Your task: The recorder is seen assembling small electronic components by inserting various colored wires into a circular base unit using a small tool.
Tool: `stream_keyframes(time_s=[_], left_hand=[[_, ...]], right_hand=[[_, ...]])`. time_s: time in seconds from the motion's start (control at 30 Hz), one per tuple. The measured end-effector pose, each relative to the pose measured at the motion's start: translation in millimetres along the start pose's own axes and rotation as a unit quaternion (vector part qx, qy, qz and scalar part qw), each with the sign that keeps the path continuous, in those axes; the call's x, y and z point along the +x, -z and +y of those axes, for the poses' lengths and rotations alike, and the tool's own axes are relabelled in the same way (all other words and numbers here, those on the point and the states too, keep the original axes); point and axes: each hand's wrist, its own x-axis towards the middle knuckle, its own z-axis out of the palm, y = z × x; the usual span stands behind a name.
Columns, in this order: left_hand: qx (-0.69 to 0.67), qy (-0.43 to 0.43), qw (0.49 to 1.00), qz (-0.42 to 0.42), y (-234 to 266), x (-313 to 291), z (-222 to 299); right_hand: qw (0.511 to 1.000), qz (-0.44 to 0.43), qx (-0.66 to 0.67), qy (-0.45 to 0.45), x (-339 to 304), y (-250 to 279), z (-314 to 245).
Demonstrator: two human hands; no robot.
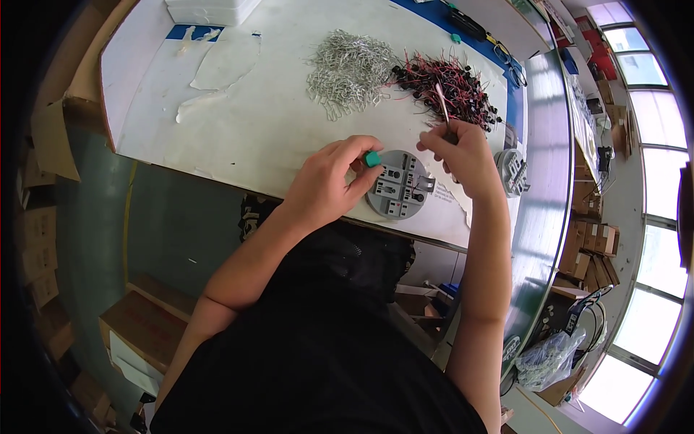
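Apparent assembly at the grey fixture [377, 201]: a green block [372, 158] is held by the left hand [333, 180], a slim tool [443, 105] by the right hand [464, 156], alignment seemingly required.

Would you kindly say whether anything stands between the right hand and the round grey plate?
Nothing visible: only tabletop shows between the right hand and plate. The left hand, holding a green block, overlaps the plate's upper-left edge.

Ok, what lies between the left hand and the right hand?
In the head view: the round grey fixture, plus the small green block held by the left hand.
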Motion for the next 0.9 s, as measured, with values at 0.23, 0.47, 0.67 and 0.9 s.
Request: stream_keyframes(time_s=[0.23,0.47,0.67,0.9], left_hand=[[0.094,-0.094,0.991,-0.019,-6,2,-6],[0.106,-0.065,0.991,-0.041,-9,4,-6],[0.082,-0.039,0.994,-0.056,-7,5,-6],[0.058,-0.022,0.996,-0.071,-5,8,-4]], right_hand=[[1.0,-0.013,0.019,0.014,-18,-10,36],[1.0,0.009,0.023,0.015,-19,-19,45],[0.999,0.015,0.034,0.02,-17,-24,43],[0.999,-0.043,-0.029,0.014,-10,-13,45]])
